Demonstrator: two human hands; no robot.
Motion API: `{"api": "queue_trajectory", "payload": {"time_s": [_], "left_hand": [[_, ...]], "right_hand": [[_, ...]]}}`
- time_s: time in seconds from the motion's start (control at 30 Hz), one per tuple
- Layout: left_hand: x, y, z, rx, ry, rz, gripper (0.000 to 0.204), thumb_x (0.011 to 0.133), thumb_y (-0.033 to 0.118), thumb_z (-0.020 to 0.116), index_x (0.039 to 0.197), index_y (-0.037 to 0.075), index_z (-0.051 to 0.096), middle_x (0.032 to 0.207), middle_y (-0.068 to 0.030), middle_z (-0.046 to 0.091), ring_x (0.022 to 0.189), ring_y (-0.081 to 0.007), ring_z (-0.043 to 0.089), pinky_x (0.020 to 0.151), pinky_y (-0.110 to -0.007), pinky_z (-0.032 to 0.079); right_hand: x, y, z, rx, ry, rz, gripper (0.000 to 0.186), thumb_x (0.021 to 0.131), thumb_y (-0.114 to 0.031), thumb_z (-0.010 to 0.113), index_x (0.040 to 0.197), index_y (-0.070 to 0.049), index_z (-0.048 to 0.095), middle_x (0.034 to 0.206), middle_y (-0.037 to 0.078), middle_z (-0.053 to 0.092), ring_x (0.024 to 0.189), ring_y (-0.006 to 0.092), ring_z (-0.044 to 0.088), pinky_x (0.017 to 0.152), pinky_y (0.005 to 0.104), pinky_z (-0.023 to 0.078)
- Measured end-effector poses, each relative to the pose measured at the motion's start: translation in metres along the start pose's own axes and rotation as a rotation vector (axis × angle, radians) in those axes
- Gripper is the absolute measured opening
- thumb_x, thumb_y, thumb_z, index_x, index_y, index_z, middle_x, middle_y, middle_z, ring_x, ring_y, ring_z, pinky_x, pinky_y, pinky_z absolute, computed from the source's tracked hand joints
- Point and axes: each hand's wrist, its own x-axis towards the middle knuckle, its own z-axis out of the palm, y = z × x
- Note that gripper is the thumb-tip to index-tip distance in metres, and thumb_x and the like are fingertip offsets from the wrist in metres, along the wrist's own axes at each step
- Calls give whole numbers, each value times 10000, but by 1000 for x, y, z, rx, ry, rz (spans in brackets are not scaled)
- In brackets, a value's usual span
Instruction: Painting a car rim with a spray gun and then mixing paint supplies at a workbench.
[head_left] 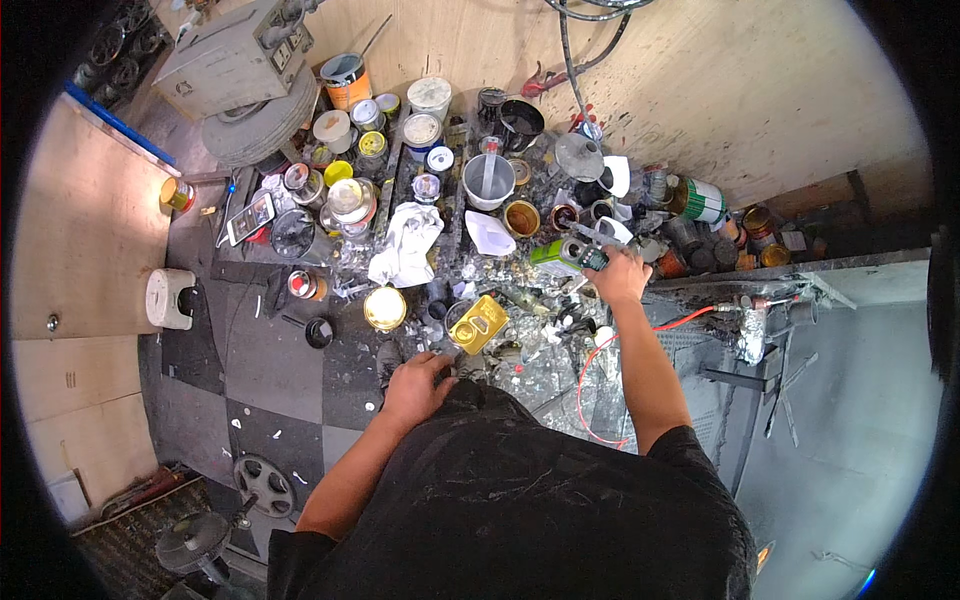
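Observation:
My right hand [618,277] reaches over the cluttered bench, its fingers closed around the dark-capped end of a green can [553,258], which lies tilted. A flat grey strip, perhaps a stirring stick [592,234], runs just above the fingers. Left of the can are a white paper cone [490,234] and an open tin with brown contents [522,218]. My left hand [418,388] rests low by my dark clothing, fingers loosely bent, with nothing visible in it. Nearest to it are a gold rectangular tin [478,324] and a round tin with a pale yellow lid [385,308].
Several paint tins and a clear mixing cup [489,180] crowd the bench. Crumpled white paper [408,245] lies among them. A red hose [582,385] curves beside my right forearm. A white stool [170,299] stands at the left; a fan [193,543] is at lower left.

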Motion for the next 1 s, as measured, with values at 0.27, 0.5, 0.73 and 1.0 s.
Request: {"api": "queue_trajectory", "payload": {"time_s": [0.27, 0.5, 0.73, 1.0], "left_hand": [[2, -8, 9, 18, -22, -30, 314, 859, 182, 785, 1154, 85, 738, 1049, -152, 713, 954, -373, 705, 839, -464, 569], [13, -83, 48, -69, -39, -231, 247, 820, 73, 740, 1067, 64, 750, 1062, -180, 717, 929, -342, 720, 846, -416, 576], [34, -142, 80, 90, -86, -144, 219, 792, 100, 764, 1009, 78, 746, 1025, -180, 727, 895, -376, 716, 846, -442, 574], [96, -132, 112, 109, -231, -348, 404, 836, 373, 737, 1104, 74, 783, 997, -176, 776, 993, -359, 739, 873, -436, 578]], "right_hand": [[-12, 30, 78, 1198, -172, 166, 574, 788, -271, 913, 1226, 31, 696, 1000, 105, 768, 880, 194, 709, 772, 363, 544], [-140, -7, 141, 1619, -545, 450, 619, 878, -164, 832, 1414, -96, 531, 1298, 95, 643, 1121, 264, 664, 850, 491, 583], [-185, 30, 190, 1556, -604, 753, 735, 816, -228, 878, 1441, -124, 504, 1229, 83, 673, 1069, 261, 676, 776, 498, 577], [-172, 105, 186, 1363, -579, 759, 647, 812, -212, 870, 1369, -88, 566, 1199, 75, 702, 1101, 256, 670, 899, 545, 547]]}}
